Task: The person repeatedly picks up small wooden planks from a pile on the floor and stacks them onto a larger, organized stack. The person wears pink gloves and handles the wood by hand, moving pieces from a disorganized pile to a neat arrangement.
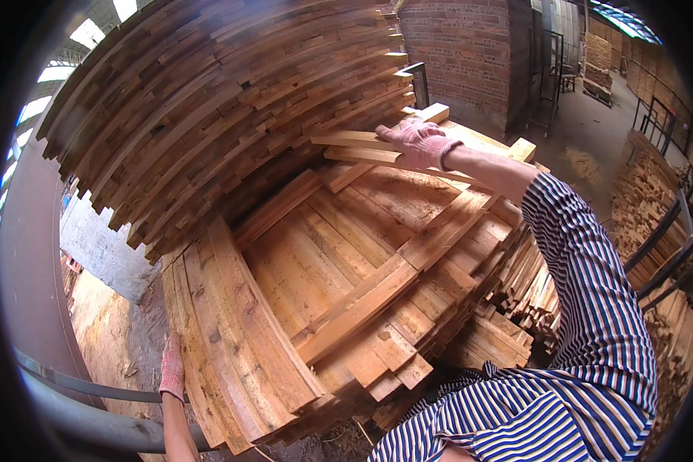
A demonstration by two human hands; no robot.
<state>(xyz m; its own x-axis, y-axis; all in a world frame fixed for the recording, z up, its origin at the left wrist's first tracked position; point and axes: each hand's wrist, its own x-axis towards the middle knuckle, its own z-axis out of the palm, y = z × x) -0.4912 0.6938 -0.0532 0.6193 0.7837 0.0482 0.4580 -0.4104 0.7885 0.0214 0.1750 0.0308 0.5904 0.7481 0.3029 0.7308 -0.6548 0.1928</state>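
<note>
My right hand, in a pinkish work glove, is closed around a narrow wooden strip at the far right of the stack. Another strip lies just under it; whether my fingers hold that one too is hidden. My left hand, gloved alike, rests with its fingers stretched out flat against the outer edge of the boards on the stack's left side. Crosswise over the layer of planks lies a long batten, and a shorter piece sits near the back.
Behind the stack rises a tall wall of piled lumber. A metal rail runs at the lower left. To the right are more wood piles, dark metal frames and a brick wall.
</note>
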